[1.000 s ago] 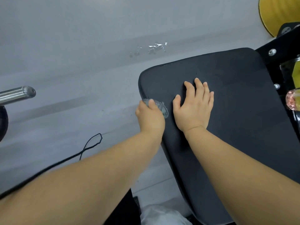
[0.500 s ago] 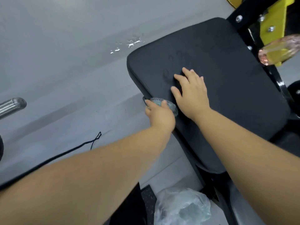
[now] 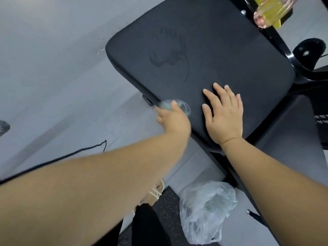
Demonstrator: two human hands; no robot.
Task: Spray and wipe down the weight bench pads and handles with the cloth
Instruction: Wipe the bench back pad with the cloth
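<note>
A black bench pad [image 3: 204, 55] fills the upper middle of the head view, with a damp handprint on its far half. My left hand [image 3: 173, 119] is closed around a small grey-blue cloth [image 3: 183, 105], pressed against the pad's left side edge. My right hand [image 3: 224, 114] lies flat on the pad's near part, fingers spread, holding nothing. A second, lower black pad [image 3: 291, 132] adjoins at the right.
A clear bottle with yellow liquid [image 3: 271, 9] sits at the top right by the black frame [image 3: 284, 50]. A crumpled plastic bag [image 3: 205, 210] lies on the floor below the bench. A black cord [image 3: 74, 153] trails across the grey floor at left.
Both hands slid along the pad toward me; the right hand left a damp handprint where it had rested. The left hand kept the cloth on the side edge. The view tilted down.
</note>
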